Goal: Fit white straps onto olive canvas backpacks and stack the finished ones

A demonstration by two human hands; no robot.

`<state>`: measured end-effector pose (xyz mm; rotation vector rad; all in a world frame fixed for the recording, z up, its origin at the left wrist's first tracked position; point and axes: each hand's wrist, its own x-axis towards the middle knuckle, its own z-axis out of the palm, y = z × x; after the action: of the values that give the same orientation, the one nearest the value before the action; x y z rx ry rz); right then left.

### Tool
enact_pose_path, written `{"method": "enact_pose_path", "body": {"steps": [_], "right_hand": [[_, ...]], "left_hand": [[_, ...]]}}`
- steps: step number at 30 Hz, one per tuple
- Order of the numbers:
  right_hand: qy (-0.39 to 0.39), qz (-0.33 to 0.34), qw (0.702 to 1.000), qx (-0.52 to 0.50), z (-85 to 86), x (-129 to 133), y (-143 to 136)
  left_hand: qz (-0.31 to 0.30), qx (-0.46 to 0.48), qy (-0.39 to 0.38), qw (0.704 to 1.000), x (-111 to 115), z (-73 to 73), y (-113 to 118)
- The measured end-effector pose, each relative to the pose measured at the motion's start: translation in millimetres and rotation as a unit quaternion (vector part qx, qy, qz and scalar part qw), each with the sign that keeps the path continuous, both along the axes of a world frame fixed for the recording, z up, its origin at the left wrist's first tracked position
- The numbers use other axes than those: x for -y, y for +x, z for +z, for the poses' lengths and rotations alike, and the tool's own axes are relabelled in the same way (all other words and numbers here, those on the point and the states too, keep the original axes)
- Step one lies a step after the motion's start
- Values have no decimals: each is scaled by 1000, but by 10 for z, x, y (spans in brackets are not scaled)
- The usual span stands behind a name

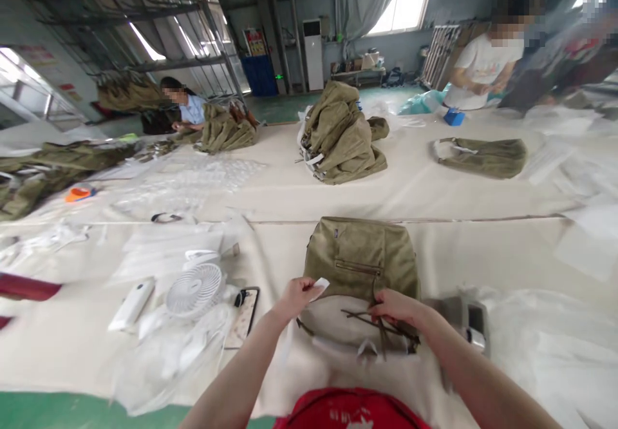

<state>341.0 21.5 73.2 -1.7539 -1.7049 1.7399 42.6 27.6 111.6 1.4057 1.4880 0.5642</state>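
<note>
An olive-green bag (pixel 360 242) with a zipped front pocket lies flat on the cream-covered table right in front of me. Pinched in my left hand (pixel 298 297) is a small white tag (pixel 319 288), held over the bag's left side. My right hand (pixel 393 306) has its fingers closed on thin dark cords (pixel 381 329) at the bag's near edge. The cords' loose ends spread out toward me, and a wrapped strap (pixel 338 345) curves below them.
A small white fan (pixel 196 289), a phone (pixel 244 316) and plastic wrapping (pixel 159 364) are to the left. A grey dispenser-like object (pixel 476 323) stands at right. Across the table are a pile of olive bags (pixel 340 136), another bag (pixel 483 157) and people working.
</note>
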Motion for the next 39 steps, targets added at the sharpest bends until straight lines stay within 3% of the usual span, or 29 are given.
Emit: {"method": "enact_pose_path", "body": {"steps": [2, 5, 8, 11, 18, 25, 33, 39], "right_hand": [[-73, -30, 987, -141, 30, 125, -120], [-85, -155, 944, -278, 67, 196, -303], [-55, -260, 897, -353, 95, 168, -447], [-38, -321, 870, -372, 118, 139, -557], [-44, -342, 871, -350, 112, 188, -710], [-47, -317, 890, -324, 42, 223, -721], [-76, -379, 839, -383, 1, 233, -672], [-83, -380, 835, -389, -16, 209, -672]], "left_hand": [[-29, -4, -13, 1000, 21, -26, -84], [-65, 13, -18, 998, 98, -77, -138], [-88, 23, -60, 994, 202, -141, -124], [-136, 14, -84, 987, 282, -183, -67], [-187, -5, -65, 980, 344, -132, 112], [-163, 1, -64, 985, 297, -45, 278], [-165, 21, -62, 984, 288, -43, 331], [-172, 30, -25, 984, 310, -8, 345]]}}
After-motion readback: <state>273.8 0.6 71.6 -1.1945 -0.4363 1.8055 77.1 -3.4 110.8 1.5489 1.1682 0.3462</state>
